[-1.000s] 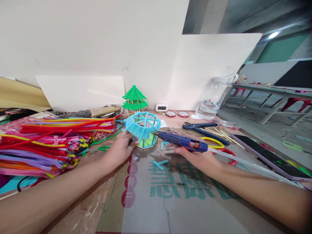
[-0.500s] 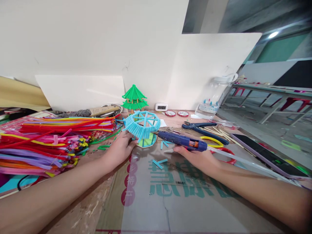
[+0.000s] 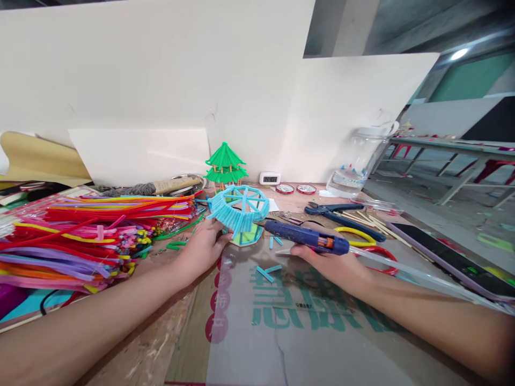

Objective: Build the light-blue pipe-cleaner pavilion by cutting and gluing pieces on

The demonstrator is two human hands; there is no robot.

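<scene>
White boards [image 3: 161, 69] fill the upper left and centre of the frame as a backdrop. At the upper right, a ceiling lamp [image 3: 459, 53] glows (small and bright) above a green wall [image 3: 470, 80]; a long table [image 3: 450, 147] stands on the grey floor [image 3: 422, 187].

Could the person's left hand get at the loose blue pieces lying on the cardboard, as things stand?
Probably yes: the loose blue pieces lie bare on the cardboard, just right of the left hand, but it holds the blue model.
</scene>
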